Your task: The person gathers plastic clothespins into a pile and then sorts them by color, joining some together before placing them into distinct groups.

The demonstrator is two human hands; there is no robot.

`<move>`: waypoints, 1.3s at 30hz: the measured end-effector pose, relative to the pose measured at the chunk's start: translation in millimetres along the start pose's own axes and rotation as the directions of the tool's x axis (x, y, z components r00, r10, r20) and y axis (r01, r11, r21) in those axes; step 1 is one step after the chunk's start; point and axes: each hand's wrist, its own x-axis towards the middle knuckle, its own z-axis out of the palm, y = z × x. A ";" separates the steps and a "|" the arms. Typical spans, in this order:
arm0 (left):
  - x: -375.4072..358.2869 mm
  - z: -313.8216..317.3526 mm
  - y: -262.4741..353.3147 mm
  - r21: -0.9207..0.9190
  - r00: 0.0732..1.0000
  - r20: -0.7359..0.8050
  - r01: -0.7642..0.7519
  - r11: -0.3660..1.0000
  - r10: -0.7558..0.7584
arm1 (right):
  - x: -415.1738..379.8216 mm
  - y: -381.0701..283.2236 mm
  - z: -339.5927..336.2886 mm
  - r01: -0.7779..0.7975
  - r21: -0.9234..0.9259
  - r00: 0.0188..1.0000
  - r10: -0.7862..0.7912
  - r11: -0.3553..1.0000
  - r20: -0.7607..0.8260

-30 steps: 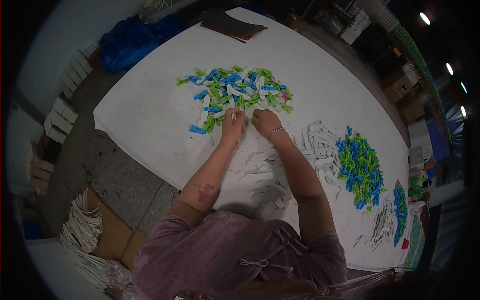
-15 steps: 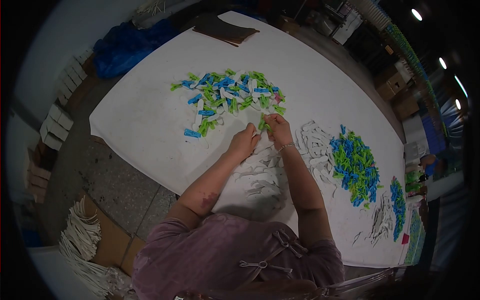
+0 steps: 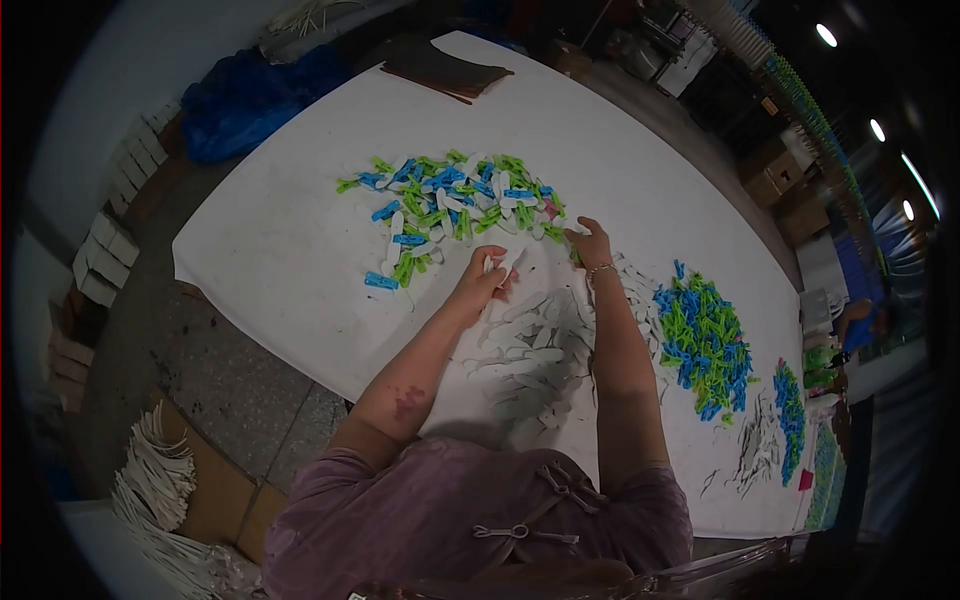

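Observation:
My left hand is curled round a white piece over the middle of the white table. To its right, my right hand reaches out with a green clip at its fingertips. Beyond both hands lies a spread of green and blue clips joined with white pieces. Loose white pieces are heaped between my forearms. A pile of green and blue clips lies right of my right forearm.
Dark flat sheets rest at the table's far edge. Another clip pile and thin white pieces lie far right. A blue plastic bag and white strips on cardboard are on the left, off the table.
My hands have moved apart. The right one has shifted right and slightly up, and the green clip between them has gone with it. My left hand has shifted slightly left.

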 end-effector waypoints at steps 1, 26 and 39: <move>2.5 -3.5 -1.5 -0.022 0.999 -0.039 0.007 1.000 -0.008 | 3.2 -0.3 4.3 0.091 -0.272 0.996 -0.088 0.958 0.021; -10.4 15.6 6.8 0.490 0.994 0.107 -0.019 0.871 -0.039 | -58.8 9.6 -219.5 0.117 -0.943 0.984 -0.165 0.310 0.068; 4.1 -4.6 -7.6 0.307 0.988 0.012 -0.149 0.940 0.153 | 43.2 -11.3 7.4 0.611 -0.678 0.744 -0.588 0.409 0.317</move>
